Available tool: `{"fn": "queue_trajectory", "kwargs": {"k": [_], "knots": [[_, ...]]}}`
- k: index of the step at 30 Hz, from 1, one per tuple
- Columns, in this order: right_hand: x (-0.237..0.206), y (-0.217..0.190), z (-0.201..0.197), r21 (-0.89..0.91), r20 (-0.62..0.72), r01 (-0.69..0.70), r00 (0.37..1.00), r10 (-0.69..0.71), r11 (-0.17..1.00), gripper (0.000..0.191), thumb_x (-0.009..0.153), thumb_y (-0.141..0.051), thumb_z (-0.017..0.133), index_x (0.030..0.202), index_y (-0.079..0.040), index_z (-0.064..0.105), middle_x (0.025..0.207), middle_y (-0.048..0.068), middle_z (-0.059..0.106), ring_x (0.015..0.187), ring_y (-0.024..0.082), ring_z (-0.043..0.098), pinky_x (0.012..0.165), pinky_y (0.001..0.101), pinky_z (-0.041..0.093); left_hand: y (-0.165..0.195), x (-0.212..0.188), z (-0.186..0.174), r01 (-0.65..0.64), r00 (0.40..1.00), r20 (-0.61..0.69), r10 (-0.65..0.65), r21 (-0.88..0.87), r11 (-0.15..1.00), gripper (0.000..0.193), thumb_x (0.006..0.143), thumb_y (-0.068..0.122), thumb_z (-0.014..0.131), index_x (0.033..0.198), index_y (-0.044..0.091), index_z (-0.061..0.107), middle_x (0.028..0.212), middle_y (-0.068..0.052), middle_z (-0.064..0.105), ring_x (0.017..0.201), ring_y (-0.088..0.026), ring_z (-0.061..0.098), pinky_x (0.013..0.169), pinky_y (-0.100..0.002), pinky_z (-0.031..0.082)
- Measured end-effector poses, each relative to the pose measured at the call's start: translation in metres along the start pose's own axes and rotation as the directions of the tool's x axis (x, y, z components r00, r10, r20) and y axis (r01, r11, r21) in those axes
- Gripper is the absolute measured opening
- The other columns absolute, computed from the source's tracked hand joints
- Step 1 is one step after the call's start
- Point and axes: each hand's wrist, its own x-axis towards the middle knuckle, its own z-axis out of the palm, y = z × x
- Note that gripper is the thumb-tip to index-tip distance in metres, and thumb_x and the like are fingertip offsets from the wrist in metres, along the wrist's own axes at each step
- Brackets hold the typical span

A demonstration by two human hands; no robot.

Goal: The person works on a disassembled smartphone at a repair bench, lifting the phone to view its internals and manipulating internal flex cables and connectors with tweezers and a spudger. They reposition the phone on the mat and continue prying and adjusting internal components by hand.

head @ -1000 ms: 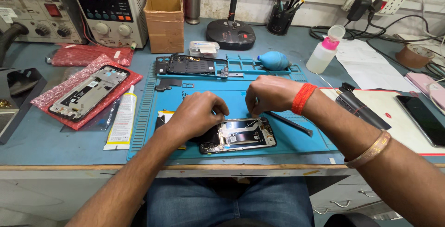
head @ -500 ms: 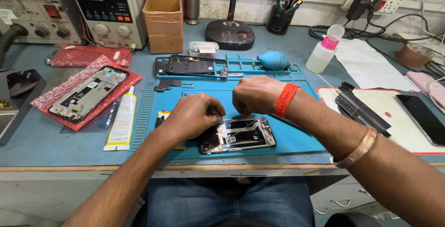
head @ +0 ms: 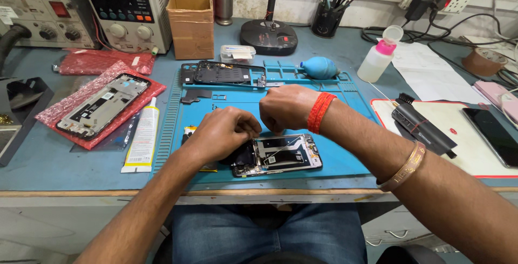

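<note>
Phone (head: 280,155) with its back removed lies near the front edge of the blue mat (head: 345,129), its inner boards facing up. The left hand (head: 221,134) rests on the left end of this phone, fingers curled together and pressing it down. The right hand (head: 286,107) hovers just above the phone's upper edge; its fingertips are hidden under the knuckles, so I cannot tell if they pinch something. A thin dark tool lies across the open phone.

To do this step well, I think the left hand must keep the phone flat and steady, and the right must work gently, because the parts inside look small and delicate.

At the far edge of the mat lies 1 more opened phone (head: 224,74) and a blue air blower (head: 318,67). Left of the mat are a glue tube (head: 141,137) and a phone frame (head: 102,106) on red bubble wrap.
</note>
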Motion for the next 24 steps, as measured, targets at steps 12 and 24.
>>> {"fn": "queue_trajectory", "kwargs": {"k": [12, 24], "knots": [[0.007, -0.007, -0.002, -0.043, -0.044, 0.062, 0.997, -0.064, 0.997, 0.008, 0.074, -0.014, 0.080, 0.071, -0.021, 0.081, 0.076, 0.007, 0.076, 0.077, 0.027, 0.074, 0.066, 0.0391, 0.058, 0.001, -0.002, -0.002, 0.006, 1.000, -0.012, -0.006, -0.050, 0.999, 0.023, 0.076, 0.001, 0.068, 0.095, 0.006, 0.079, 0.087, -0.006, 0.081, 0.085, -0.016, 0.080, 0.080, -0.030, 0.061], [0.013, -0.009, -0.008, 0.045, -0.009, 0.071, 0.997, -0.071, 0.996, 0.006, 0.071, -0.015, 0.081, 0.074, -0.020, 0.082, 0.075, 0.006, 0.077, 0.076, 0.024, 0.075, 0.068, 0.0385, 0.057, 0.001, -0.006, -0.003, 0.020, 0.999, -0.043, -0.022, -0.062, 0.998, 0.014, 0.075, 0.003, 0.070, 0.089, 0.005, 0.075, 0.083, -0.005, 0.080, 0.081, -0.016, 0.079, 0.075, -0.031, 0.060]]}}
